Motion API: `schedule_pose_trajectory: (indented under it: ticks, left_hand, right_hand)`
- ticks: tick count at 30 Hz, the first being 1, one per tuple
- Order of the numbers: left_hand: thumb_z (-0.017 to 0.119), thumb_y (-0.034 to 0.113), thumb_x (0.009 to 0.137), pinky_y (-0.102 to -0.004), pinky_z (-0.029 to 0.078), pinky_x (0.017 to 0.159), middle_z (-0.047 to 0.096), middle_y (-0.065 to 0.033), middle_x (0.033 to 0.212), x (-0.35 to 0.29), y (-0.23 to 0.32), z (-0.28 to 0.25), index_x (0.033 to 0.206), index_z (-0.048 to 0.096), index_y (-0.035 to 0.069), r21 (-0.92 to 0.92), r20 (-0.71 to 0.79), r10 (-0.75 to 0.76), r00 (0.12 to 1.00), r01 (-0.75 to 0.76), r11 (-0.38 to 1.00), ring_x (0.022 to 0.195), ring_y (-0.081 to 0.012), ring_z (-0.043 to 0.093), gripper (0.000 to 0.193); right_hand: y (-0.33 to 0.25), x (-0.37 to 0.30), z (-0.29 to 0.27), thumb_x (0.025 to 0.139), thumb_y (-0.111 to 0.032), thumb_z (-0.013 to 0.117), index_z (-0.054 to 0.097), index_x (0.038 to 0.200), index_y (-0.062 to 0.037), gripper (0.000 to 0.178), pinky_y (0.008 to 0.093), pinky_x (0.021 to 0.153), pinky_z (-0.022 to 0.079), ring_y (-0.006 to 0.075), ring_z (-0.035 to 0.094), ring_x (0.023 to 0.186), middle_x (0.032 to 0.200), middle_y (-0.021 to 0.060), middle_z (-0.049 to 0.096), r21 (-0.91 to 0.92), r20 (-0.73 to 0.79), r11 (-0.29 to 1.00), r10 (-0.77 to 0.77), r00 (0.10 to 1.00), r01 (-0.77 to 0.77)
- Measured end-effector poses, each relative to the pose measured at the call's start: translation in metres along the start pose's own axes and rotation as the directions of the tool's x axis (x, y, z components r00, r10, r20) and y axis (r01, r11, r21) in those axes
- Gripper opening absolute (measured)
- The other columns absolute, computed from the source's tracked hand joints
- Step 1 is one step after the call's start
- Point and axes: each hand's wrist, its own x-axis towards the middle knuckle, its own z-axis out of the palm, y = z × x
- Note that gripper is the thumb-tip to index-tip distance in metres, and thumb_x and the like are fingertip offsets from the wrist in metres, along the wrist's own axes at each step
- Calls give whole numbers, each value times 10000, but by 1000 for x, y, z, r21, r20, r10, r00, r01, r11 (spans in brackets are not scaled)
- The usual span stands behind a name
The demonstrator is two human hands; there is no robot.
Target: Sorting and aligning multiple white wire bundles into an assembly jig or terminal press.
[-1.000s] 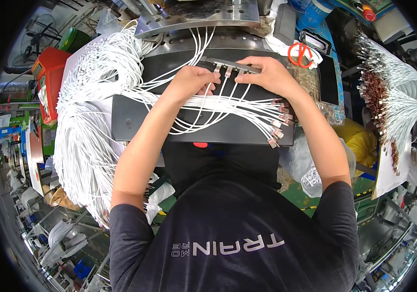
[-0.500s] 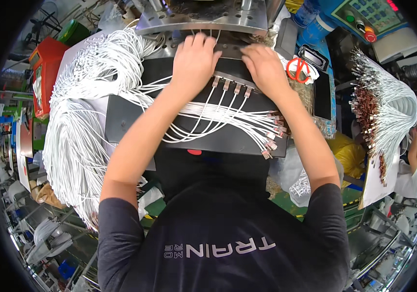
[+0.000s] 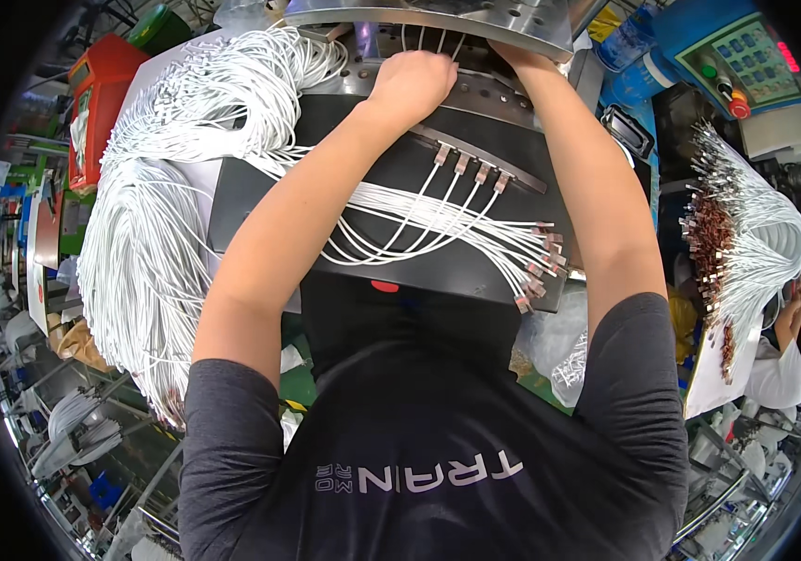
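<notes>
My left hand (image 3: 414, 86) is at the front of the machine's lower metal plate (image 3: 489, 98), its fingers curled. Several thin white cables (image 3: 441, 39) rise just beyond its knuckles; what the fingers hold is hidden. My right hand (image 3: 515, 54) reaches under the machine's upper metal plate (image 3: 447, 16), which covers its fingers. Closer to me, a narrow metal bar (image 3: 524, 176) lies on the black work surface (image 3: 326, 122), with several cable connectors (image 3: 482, 173) seated along it. A bundle of white cables (image 3: 419, 208) lies across the surface, its connector ends to the right.
Big heaps of white cables (image 3: 143, 280) fill the left side, near a red box (image 3: 92, 122). At right stand a control panel (image 3: 737, 65) with a red button (image 3: 739, 108) and another cable pile (image 3: 760, 220). A person's hand (image 3: 790, 318) shows beyond that pile.
My right hand has gone forward under the upper plate. The left hand has shifted right, its fingers now curled. Orange-red scissors, seen earlier, are now out of sight by my right arm.
</notes>
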Motion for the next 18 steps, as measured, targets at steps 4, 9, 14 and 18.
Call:
schedule_pose_trajectory:
  ticks: [4, 9, 14, 18]
  left_hand:
    - [562, 323, 1009, -497, 564, 754, 717, -165, 822, 3, 1, -17, 844, 693, 54, -24, -28, 63, 998, -64, 998, 816, -410, 693, 342]
    - [708, 201, 900, -385, 574, 714, 704, -84, 865, -46, 39, -117, 866, 683, 116, 136, -268, 601, 753, -589, 797, 790, -287, 687, 95]
    - [520, 396, 1049, -490, 532, 649, 732, -130, 885, -58, -187, -235, 1071, 719, 133, 659, -279, 144, 949, 81, 748, 800, -382, 696, 331]
    - [575, 426, 1025, -461, 543, 688, 736, -141, 865, -88, -130, -178, 1114, 720, 113, 329, -299, -278, 913, 372, 868, 810, -387, 698, 356]
  right_hand:
    - [-5, 4, -2, 971, -357, 638, 675, 1232, -4, 441, 448, 920, 513, 365, 663, 1094, 1184, 225, 699, 12, -11, 1000, -22, 1000, 22]
    - [14, -11, 1, 973, -339, 641, 676, 1214, 0, 417, 452, 885, 520, 366, 672, 1050, 1149, 234, 705, 23, -1, 1000, -3, 1000, 3]
    - [8, -41, 11, 976, -320, 644, 678, 1197, 4, 394, 456, 850, 528, 366, 681, 1006, 1115, 242, 711, 71, 33, 997, 16, 999, -18]
    - [-15, -112, -41, 985, -312, 639, 657, 1209, 15, 397, 471, 874, 515, 337, 674, 1010, 1135, 237, 710, -155, 68, 981, -111, 992, 120]
